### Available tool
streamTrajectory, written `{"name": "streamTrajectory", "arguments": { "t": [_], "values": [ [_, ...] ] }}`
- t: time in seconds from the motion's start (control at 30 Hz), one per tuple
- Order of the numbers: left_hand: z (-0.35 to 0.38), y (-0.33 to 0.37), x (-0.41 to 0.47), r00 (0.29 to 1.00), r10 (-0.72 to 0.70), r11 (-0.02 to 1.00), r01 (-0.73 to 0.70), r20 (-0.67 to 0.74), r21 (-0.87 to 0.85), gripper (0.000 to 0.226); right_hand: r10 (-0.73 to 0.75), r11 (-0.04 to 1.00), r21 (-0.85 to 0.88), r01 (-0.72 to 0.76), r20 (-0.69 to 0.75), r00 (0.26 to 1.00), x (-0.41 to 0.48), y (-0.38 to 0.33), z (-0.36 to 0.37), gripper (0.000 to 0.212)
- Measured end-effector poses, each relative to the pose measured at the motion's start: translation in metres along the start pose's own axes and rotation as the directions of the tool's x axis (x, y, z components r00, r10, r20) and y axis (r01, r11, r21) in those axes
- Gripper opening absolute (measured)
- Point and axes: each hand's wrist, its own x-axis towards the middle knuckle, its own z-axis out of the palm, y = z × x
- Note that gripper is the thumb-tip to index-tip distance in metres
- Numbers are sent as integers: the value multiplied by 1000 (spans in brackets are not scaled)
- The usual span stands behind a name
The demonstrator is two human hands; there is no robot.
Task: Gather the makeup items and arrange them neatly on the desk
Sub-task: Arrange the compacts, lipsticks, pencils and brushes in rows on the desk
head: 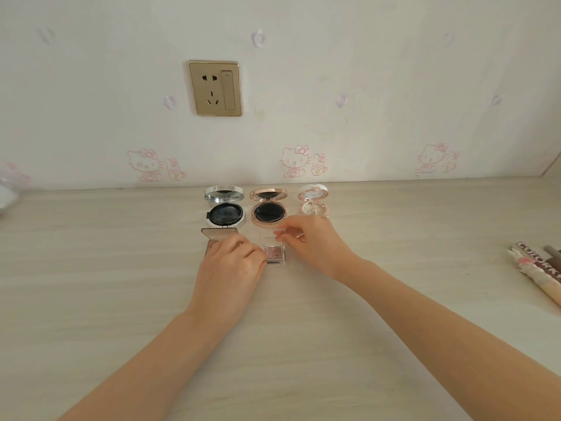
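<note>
Both bare forearms reach forward and converge. The left hand [230,268] lies knuckles up, its fingers curled onto the left edge of a case [274,253]. Just right of it and slightly ahead, the right hand [312,241] pinches the case's raised lid between thumb and fingertips.

Pale matt woodgrain desk [121,268], glossy compacts [224,205]
</note>
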Motion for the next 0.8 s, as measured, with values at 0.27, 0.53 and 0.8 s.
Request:
{"name": "streamTrajectory", "arguments": {
  "t": [0.27, 0.53, 0.8],
  "values": [
    [3, -1, 1, 999, -29, 1000, 29, 40, 9, 26, -14, 1000, -28, 13, -21, 1000, 1, 0, 2, 14],
    [1, 0, -1, 999, -43, 998, 44, 19, -45, 24, 22, 1000, 0, -22, -3, 1000, -6, 0, -3, 31],
    [-9, 15, 0, 999, -12, 993, 16, 42, -115, 28, 96, 981, -173, -87, 45, 994, -36, 5, -34, 30]
  ]
}}
